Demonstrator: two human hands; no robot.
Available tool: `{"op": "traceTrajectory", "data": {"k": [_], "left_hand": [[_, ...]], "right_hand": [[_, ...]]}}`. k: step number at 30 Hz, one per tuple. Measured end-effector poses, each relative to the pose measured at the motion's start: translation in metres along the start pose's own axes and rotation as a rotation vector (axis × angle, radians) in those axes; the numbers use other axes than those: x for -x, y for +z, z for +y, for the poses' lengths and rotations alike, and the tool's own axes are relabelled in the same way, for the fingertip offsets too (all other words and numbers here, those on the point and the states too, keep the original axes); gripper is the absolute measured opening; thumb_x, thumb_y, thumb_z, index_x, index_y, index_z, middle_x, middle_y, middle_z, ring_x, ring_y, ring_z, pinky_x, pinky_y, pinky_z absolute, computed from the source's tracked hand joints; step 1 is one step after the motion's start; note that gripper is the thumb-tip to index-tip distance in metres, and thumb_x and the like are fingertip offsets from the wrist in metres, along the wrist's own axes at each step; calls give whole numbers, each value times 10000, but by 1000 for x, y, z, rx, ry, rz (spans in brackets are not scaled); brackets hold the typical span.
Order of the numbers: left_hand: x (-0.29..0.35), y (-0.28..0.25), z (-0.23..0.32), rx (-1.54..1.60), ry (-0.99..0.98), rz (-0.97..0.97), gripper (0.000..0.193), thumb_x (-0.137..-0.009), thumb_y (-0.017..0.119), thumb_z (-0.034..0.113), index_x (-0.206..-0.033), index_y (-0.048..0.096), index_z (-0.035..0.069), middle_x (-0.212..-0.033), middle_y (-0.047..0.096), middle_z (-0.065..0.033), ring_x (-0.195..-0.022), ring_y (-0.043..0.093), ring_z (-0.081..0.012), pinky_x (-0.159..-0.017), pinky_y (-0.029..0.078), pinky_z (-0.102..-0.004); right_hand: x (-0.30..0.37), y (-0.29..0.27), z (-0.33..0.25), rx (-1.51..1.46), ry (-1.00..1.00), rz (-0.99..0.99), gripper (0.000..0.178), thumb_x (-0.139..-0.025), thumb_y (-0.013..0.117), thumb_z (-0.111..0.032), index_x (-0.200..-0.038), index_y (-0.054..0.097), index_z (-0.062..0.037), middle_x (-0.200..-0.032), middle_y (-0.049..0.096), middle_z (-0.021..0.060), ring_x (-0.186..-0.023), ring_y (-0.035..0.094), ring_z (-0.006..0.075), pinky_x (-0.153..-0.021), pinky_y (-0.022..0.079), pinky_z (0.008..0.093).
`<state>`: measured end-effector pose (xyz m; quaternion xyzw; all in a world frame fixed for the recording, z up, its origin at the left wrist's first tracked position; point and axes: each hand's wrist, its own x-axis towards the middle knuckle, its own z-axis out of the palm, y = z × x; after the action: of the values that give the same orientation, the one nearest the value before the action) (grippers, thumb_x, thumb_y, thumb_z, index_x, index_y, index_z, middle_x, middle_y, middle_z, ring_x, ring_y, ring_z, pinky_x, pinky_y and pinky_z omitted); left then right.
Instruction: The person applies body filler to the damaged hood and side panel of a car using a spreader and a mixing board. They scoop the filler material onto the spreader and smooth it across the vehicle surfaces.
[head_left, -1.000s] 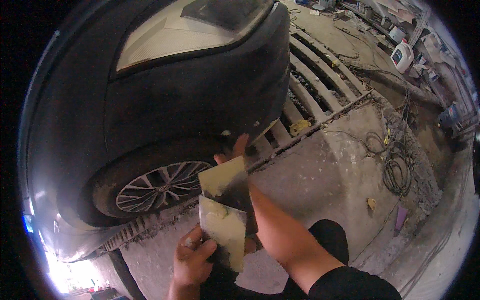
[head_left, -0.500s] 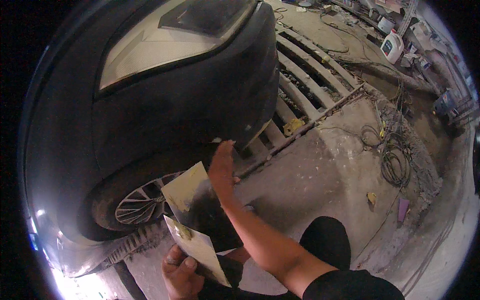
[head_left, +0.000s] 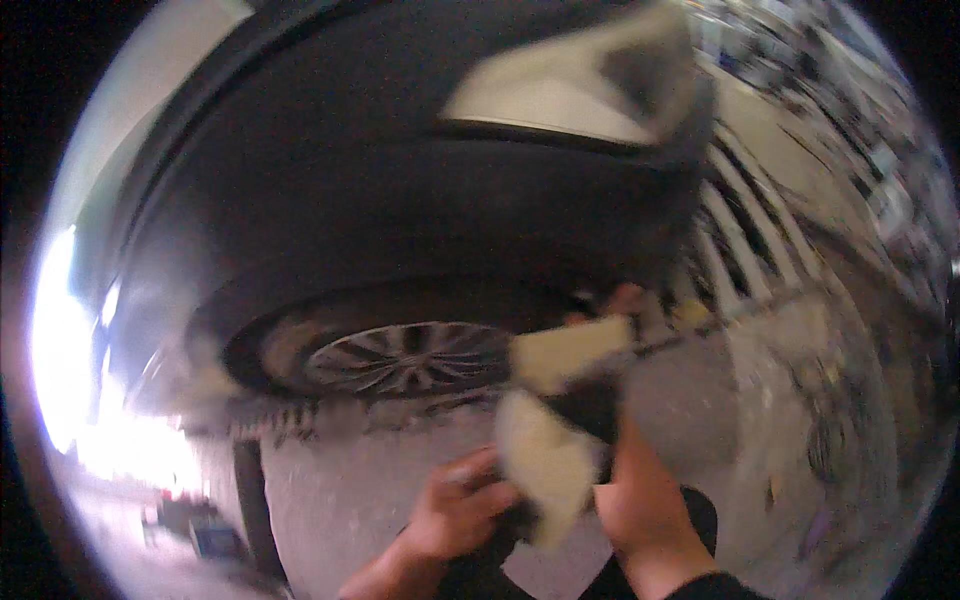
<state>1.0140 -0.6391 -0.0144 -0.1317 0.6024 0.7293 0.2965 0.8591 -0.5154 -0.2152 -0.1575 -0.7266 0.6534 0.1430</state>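
My left hand (head_left: pixel 465 503) is closed on the edge of a pale flat sheet (head_left: pixel 545 465), its thumb and fingers pressed against it. Beyond that, a second cream sheet (head_left: pixel 570 352) with a dark lower part stands in front of the car's wheel (head_left: pixel 415 355). My right forearm comes up from the lower right beside the sheets. Past the cream sheet's upper edge, blurred fingers of my right hand (head_left: pixel 625 300) show near the lower edge of the dark car body (head_left: pixel 400 210). Motion and the sheet hide what they hold or touch, if anything.
A headlight (head_left: pixel 560 95) sits in the car's front corner. Floor slats with dark gaps (head_left: pixel 745 230) run along its right. Blurred clutter (head_left: pixel 800 80) lines the far right wall. A dark post (head_left: pixel 258 510) and a box (head_left: pixel 215 537) stand at the lower left, near bright light.
The view has swung left, so the car, sheets and hands appear farther right. My left hand has come up with its pale sheet. Blur now covers much of the picture.
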Motion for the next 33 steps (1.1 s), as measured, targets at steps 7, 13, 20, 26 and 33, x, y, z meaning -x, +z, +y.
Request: {"op": "traceTrajectory", "data": {"k": [7, 13, 20, 26, 33], "left_hand": [[-38, 27, -21, -159, 398, -378, 402, -920, 570, 167, -1264, 502, -29, -1340, 470, -133, -1232, 428, -227, -1031, 325, -355], [-62, 37, -4, 66, 464, -421, 406, -920, 563, 177, -1263, 493, -28, -1239, 532, -128, -1206, 439, -217, -1032, 312, -344], [-28, 44, 88, -76, 457, -451, 477, -927, 546, 267, -1305, 459, -11, -1245, 528, -103, -1175, 443, -191, -1017, 325, -338], [83, 48, 138, 34, 370, -392, 522, -919, 564, 280, -1337, 436, -4, -1250, 532, -72, -1143, 451, -151, -1009, 339, -328], [238, 57, 231, 424, 162, -259, 475, -912, 564, 151, -1338, 439, -18, -1237, 556, -45, -1108, 491, -125, -983, 376, -294]], "right_hand": [[-8, -50, -19, -40, -109, -52, 816, -828, 553, -220, -1440, 92, 60, -1511, 87, 258, -1405, 142, 338, -1134, 168, 358], [9, -20, -42, 366, -194, -128, 825, -831, 537, -265, -1459, 85, 20, -1528, 37, 232, -1418, 116, 312, -1144, 137, 373], [42, -87, -135, -340, 295, -743, 757, -834, 564, -269, -1436, 169, -34, -1467, 145, 192, -1346, 199, 271, -1080, 202, 394], [80, -133, -252, -60, 398, -849, 664, -822, 589, -220, -1368, 261, -31, -1353, 257, 169, -1224, 293, 259, -993, 268, 389], [121, -152, -381, 142, 380, -890, 558, -808, 618, -164, -1289, 369, -27, -1221, 388, 143, -1082, 403, 245, -891, 345, 384]]}}
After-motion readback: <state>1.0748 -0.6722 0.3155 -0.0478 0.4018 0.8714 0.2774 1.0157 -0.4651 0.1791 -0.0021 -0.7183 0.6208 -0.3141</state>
